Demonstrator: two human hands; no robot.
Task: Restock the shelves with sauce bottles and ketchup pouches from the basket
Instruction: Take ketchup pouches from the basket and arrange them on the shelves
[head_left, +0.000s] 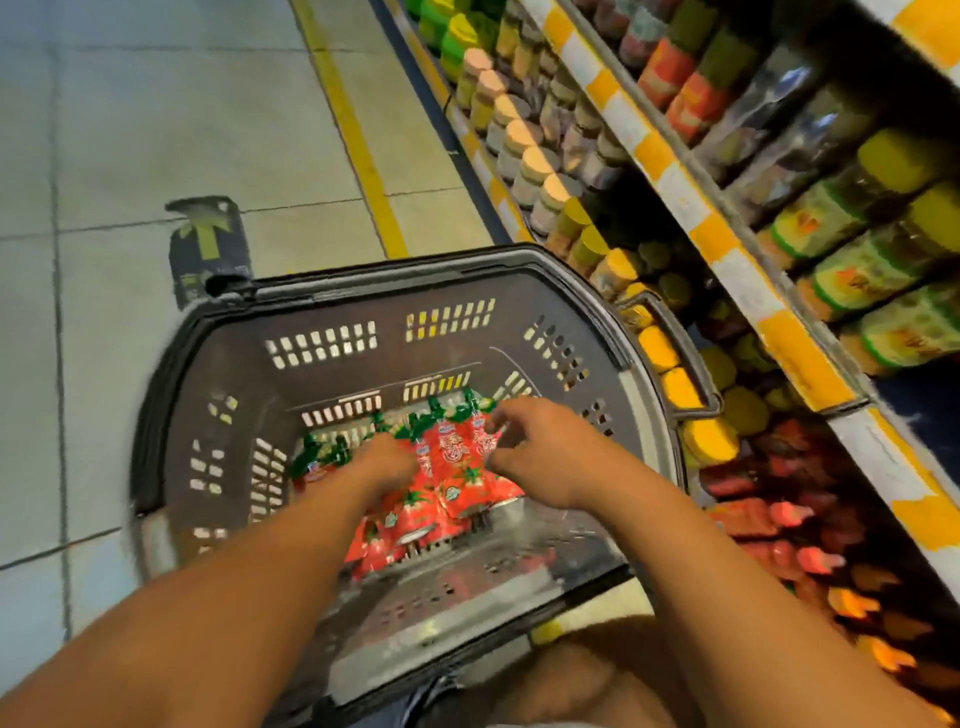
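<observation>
A dark plastic basket (218, 395) stands on the floor in front of me, beside the shelves. Several red ketchup pouches (452, 467) with green tops lie in a pile on its bottom. Both my arms reach down into the basket. My left hand (384, 462) rests on the left part of the pile, fingers down among the pouches, its grip hidden. My right hand (540, 447) hovers over the right part of the pile with its fingers curled and apart, touching the top of a pouch. The picture is blurred by motion.
Shelves (691, 208) with yellow-and-white edge strips run along the right, packed with jars and bottles. Red pouches (779, 519) fill the lowest shelf near my right arm. A dark floor sign with an arrow (208, 244) sits behind the basket. A yellow line (358, 140) runs along the tiled floor.
</observation>
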